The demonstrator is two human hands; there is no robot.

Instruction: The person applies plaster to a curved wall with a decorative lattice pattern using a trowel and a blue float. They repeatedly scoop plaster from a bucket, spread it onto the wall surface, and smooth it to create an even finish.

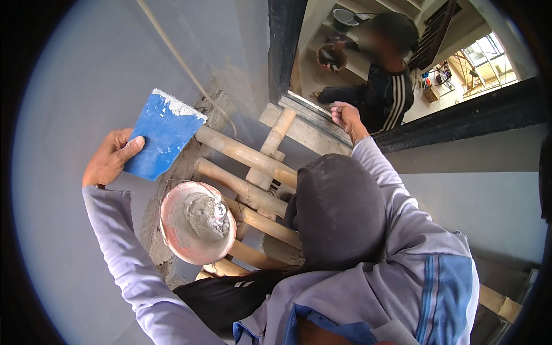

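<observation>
Grey jacket cloth (345,299) with a blue panel on the right sleeve fills the near side, and above it bulges a rounded dark fabric shape (339,210), to the right of the bucket (175,227) that serves as landmark. Pale and pinkish, the bucket holds wet-looking grey mortar (201,215) and stands over the bamboo poles (247,154), several of which run side by side out to its right, with another crossing beyond them. Just past the bucket's far side, a little to its left, the left hand (119,152) pinches the blue plate (164,135) by its left edge, thumb flat on the face and fingers behind; whitish paste crusts the plate's far edge. Well off to the bucket's far right, the right hand (346,118) is curled at the dark frame (460,131) of an opening, by its sill (310,127); whether those fingers grip the frame or some small thing, I cannot tell. Left of the bucket spreads a smooth grey wall (80,103), its base rough with mortar. Through the opening, farthest from the bucket, a co-worker (388,95) in dark clothing with white sleeve stripes reaches toward a round container (332,58).
</observation>
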